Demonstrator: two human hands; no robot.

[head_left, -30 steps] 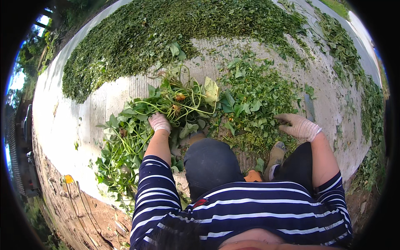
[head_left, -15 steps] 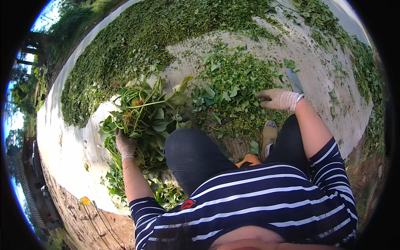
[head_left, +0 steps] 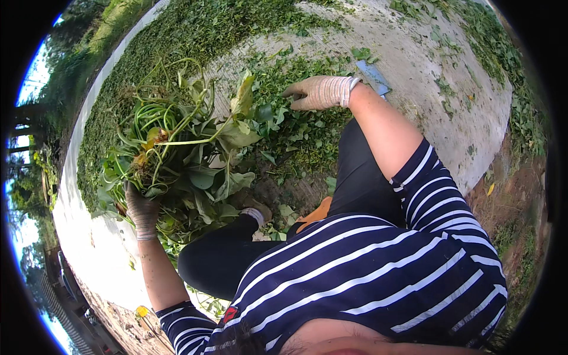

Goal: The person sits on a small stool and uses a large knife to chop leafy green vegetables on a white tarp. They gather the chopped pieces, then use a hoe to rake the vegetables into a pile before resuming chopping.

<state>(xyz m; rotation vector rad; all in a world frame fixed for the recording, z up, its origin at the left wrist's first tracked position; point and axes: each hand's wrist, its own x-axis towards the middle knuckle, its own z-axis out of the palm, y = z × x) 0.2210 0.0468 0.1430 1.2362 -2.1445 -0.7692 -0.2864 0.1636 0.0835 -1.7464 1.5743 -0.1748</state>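
Note:
My left hand (head_left: 142, 216), in a dirty knit glove, is closed on the underside of a big bundle of leafy green vines (head_left: 204, 177). Long pale stems curl over its top, with a few yellowed leaves among them. My gloved right hand (head_left: 322, 93) is stretched out over a pile of chopped leaves (head_left: 305, 139), fingers apart and holding nothing. Just beyond my right wrist, a wide-bladed knife (head_left: 374, 77) lies on the concrete; my forearm hides part of it.
A broad layer of chopped greens (head_left: 195, 29) covers the concrete slab (head_left: 414, 65) at the far left. More vines (head_left: 520, 106) lie along the right edge, next to bare soil (head_left: 503, 201). Something orange (head_left: 316, 214) is between my legs.
My left hand has raised the vine bundle, which appears larger and farther left. My right hand has come left over the chopped leaves. My body and the view have turned.

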